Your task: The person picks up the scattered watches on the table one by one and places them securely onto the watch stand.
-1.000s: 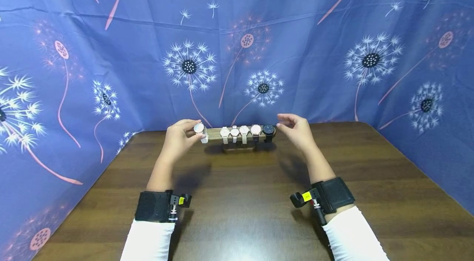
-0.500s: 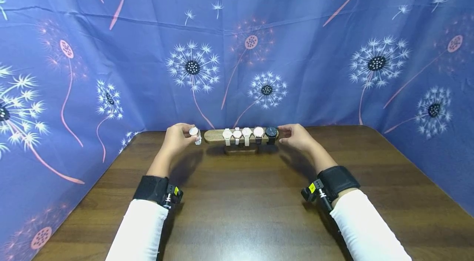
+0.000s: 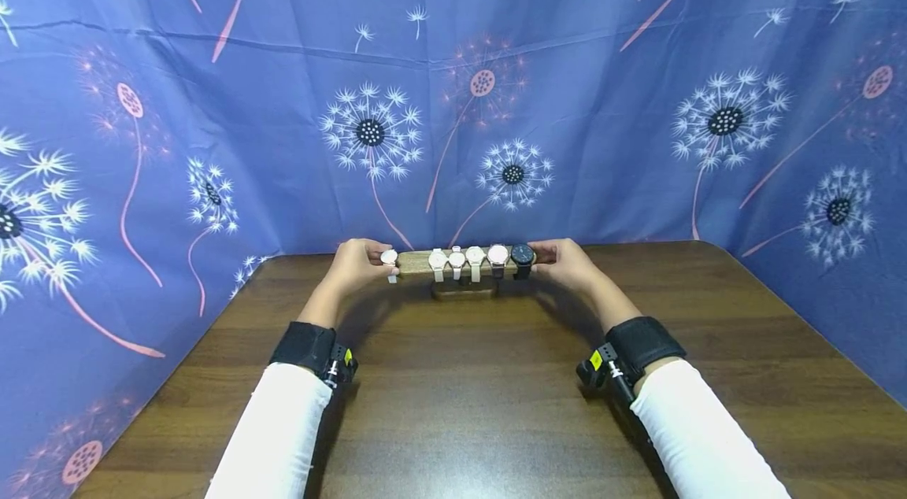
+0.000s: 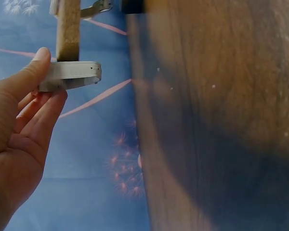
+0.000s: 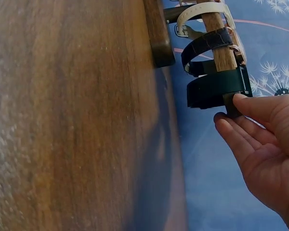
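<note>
At the far side of the table, a wooden watch stand [image 3: 414,264] carries several watches on its bar. My left hand [image 3: 353,266] pinches a white-strapped watch [image 3: 389,257] at the bar's left end. In the left wrist view, that watch's closed strap loop [image 4: 74,70] meets the bar's tip [image 4: 68,45]; whether the tip has entered it I cannot tell. My right hand [image 3: 568,266] grips the bar's right end with thumb and fingers, beside a black watch [image 3: 523,253]. A dark-strapped watch [image 3: 498,253] and several light-strapped watches, including one near the middle [image 3: 475,255], sit further left.
The stand's dark base [image 3: 464,289] rests on the brown wooden table [image 3: 453,389] near its back edge. A blue curtain [image 3: 602,192] with dandelion prints hangs close behind and along both sides. Each wrist wears a black strap [image 3: 305,345] with a small camera.
My left hand drew the white-strapped watch left, off the bar's end, then brought it back right against it. My right hand moved in and took hold of the bar's right end.
</note>
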Demonstrator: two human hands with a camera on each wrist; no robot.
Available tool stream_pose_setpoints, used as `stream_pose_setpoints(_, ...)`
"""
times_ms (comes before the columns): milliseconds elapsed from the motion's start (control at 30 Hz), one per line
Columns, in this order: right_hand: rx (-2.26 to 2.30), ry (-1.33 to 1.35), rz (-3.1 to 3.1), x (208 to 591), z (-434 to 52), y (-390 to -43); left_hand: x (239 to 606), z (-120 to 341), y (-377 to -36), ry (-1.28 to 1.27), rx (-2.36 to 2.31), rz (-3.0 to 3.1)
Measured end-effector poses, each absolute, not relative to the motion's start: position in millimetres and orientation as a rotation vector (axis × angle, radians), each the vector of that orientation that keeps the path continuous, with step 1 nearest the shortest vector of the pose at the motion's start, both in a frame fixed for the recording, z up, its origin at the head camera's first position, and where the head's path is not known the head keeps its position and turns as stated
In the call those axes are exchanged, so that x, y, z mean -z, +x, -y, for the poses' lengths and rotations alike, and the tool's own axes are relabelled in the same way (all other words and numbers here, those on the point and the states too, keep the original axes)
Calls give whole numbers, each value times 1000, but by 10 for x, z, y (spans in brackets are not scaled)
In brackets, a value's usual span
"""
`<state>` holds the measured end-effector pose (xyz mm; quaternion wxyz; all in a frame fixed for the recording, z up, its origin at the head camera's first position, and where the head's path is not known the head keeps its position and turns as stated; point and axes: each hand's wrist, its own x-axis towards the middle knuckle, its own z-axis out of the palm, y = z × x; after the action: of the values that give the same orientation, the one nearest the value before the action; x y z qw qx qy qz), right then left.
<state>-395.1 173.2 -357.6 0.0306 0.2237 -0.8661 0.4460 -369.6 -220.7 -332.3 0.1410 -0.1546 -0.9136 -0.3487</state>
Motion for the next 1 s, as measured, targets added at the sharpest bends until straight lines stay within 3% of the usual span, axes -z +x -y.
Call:
stream_pose_setpoints(300,-1310,738,2666,3560,-1738,-3975,3364,2144,-3749,-372,1079,2687)
stream_pose_setpoints(1000,-1144,785,2751,3465,-1745,-3965,3395,1994,-3786,-476,891,2675)
